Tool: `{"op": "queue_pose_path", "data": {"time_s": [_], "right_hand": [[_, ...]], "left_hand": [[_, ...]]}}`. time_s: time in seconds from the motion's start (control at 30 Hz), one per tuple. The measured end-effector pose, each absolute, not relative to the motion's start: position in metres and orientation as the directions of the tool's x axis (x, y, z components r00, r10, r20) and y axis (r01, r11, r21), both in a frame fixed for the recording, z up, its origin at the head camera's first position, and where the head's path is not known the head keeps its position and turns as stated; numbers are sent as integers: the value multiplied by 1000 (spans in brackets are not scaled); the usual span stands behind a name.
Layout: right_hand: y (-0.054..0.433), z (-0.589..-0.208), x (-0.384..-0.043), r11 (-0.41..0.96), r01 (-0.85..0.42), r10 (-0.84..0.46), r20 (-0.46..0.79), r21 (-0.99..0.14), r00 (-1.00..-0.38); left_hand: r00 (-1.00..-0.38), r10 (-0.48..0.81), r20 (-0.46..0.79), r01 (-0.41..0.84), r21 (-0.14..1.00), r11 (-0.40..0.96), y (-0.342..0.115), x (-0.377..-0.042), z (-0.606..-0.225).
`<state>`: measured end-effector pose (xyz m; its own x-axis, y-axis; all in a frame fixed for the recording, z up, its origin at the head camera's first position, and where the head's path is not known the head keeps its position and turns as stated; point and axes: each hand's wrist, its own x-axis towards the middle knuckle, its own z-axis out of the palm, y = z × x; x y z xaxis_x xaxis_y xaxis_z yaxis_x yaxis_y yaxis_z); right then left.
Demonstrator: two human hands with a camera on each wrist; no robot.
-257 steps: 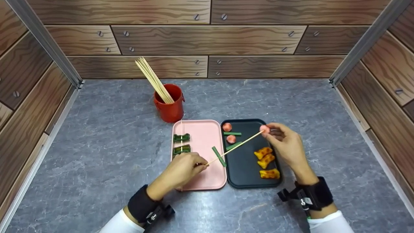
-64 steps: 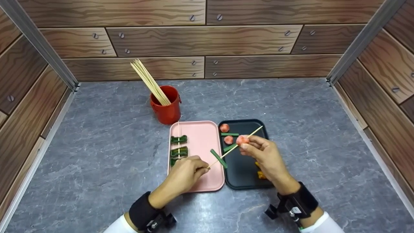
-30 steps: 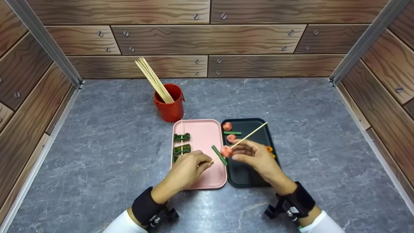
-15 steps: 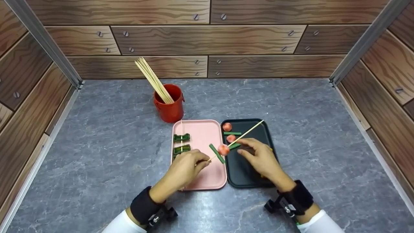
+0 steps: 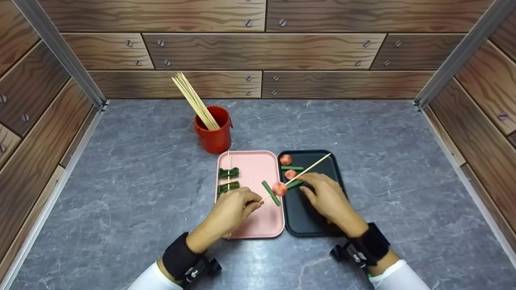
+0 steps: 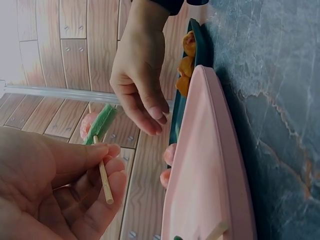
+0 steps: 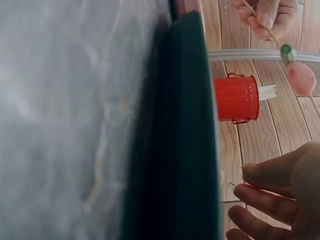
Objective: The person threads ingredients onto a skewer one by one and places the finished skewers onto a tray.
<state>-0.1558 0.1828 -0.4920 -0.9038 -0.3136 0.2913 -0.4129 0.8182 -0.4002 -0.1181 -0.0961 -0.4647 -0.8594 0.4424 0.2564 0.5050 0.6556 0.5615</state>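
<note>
My left hand (image 5: 229, 209) pinches a bamboo skewer (image 5: 312, 166) near its lower end, the tip pointing up and right. A green stalk piece (image 5: 271, 193), like scallion, is threaded on it crosswise, with a pink ball (image 5: 279, 188) right beside it. In the left wrist view, thumb and fingers grip the blunt skewer end (image 6: 103, 175) below the green piece (image 6: 101, 124). My right hand (image 5: 328, 199) hovers over the dark tray (image 5: 300, 225), fingers loosely bent around nothing. The right wrist view shows its fingers (image 7: 265, 202) apart from the skewered pink ball (image 7: 301, 78).
On the dark tray lie two pink balls (image 5: 285, 160), green stalk pieces (image 5: 292, 168) and yellow browned pieces (image 6: 185, 66). The adjoining pink tray (image 5: 262, 225) bears a skewer with folded green pieces (image 5: 228, 172). Behind stands a red bucket (image 5: 215, 139) of skewers (image 5: 195, 100).
My right hand has slid the pink ball down the skewer to the green piece, let go, and moved slightly right. My left hand has kept its pinch on the skewer.
</note>
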Motion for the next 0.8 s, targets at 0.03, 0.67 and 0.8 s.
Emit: {"op": "queue_pose_path", "data": {"time_s": [0.03,0.67,0.8], "right_hand": [[182,-492,-157,821,-422,-328,288,-383,-900],[181,-500,-167,820,-496,-411,307,-287,-858],[178,-502,-168,827,-499,-412,323,-259,-852]], "left_hand": [[-861,441,254,503,563,656,-97,-118,-465],[-863,444,241,496,566,658,-99,-122,-468],[-857,443,261,509,560,654,-100,-123,-470]]}}
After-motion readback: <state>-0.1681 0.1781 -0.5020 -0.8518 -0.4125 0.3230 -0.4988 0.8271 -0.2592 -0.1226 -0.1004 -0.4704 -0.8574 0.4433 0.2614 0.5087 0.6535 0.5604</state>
